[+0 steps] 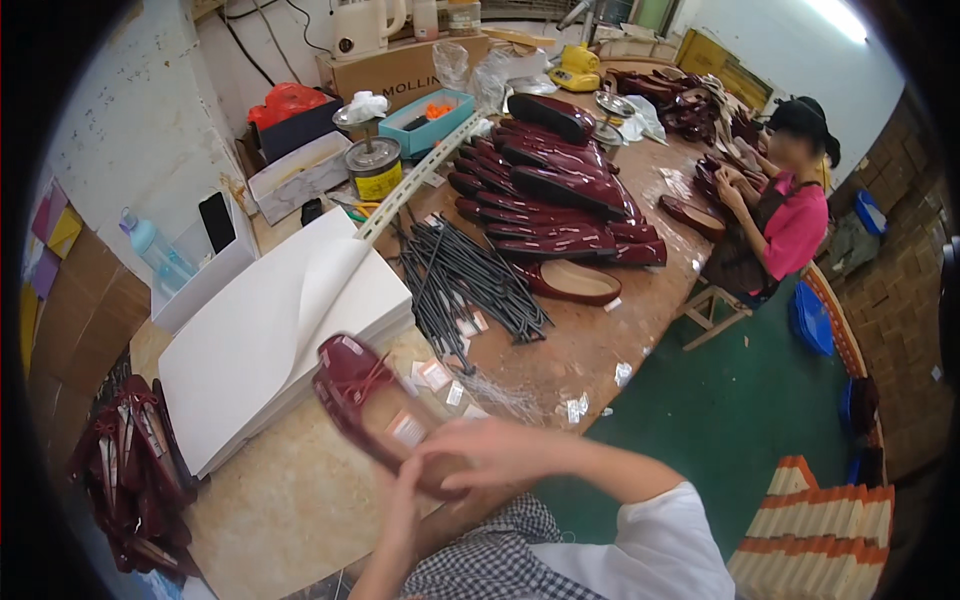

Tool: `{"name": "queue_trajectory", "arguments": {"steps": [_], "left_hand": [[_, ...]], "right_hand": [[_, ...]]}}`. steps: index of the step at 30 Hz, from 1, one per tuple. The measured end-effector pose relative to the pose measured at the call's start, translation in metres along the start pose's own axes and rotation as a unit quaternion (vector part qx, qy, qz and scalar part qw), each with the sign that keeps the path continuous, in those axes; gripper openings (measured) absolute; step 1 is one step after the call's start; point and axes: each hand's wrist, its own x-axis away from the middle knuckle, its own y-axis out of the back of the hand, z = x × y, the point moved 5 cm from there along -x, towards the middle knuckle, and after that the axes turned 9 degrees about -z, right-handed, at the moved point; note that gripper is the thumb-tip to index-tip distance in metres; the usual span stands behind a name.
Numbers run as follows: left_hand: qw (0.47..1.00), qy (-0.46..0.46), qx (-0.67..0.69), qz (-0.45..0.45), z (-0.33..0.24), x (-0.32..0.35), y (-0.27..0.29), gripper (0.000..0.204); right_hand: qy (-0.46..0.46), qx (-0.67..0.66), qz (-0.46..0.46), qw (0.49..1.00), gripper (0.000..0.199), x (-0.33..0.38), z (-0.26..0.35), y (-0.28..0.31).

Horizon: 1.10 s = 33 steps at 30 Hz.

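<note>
A dark red, glossy flat shoe (345,385) with a small bow is tilted over the near table, toe pointing up and left. My left hand (402,505) is closed at its heel end from below. Across the heel reaches my right hand (495,450), fingers bent onto the shoe and slightly blurred. A white label with an orange part (408,429) shows inside the shoe, by my fingers. Beyond the toe lies a stack of large white paper sheets (260,320). Small paper tags (436,375) are scattered just right of the shoe.
Dark grey thin sticks (465,275) lie bundled before a heap of dark red shoes (560,190). More dark red shoes (135,470) hang together at the left. A co-worker in pink (795,230) handles shoes across the table. Orange-and-cream stacked pieces (815,535) stand lower right.
</note>
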Motion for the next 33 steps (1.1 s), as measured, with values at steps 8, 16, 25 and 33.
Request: {"name": "queue_trajectory", "arguments": {"steps": [8,16,25,33], "left_hand": [[0.859,-0.157,-0.408,-0.266,-0.11,0.065,0.102,0.065],[0.95,-0.146,-0.232,-0.15,-0.1,0.041,0.146,0.038],[0.853,-0.076,-0.389,-0.339,-0.054,0.098,0.236,0.024],[0.555,-0.471,-0.602,-0.327,-0.252,-0.038,0.099,0.058]], "right_hand": [[-0.246,0.584,-0.067,0.771,0.012,0.02,-0.246,0.243],[-0.118,0.294,-0.295,0.901,0.015,0.038,-0.123,0.198],[0.107,0.219,-0.014,0.97,0.018,0.025,0.007,-0.109],[0.054,0.245,0.157,0.955,0.029,0.007,0.0,-0.153]]}}
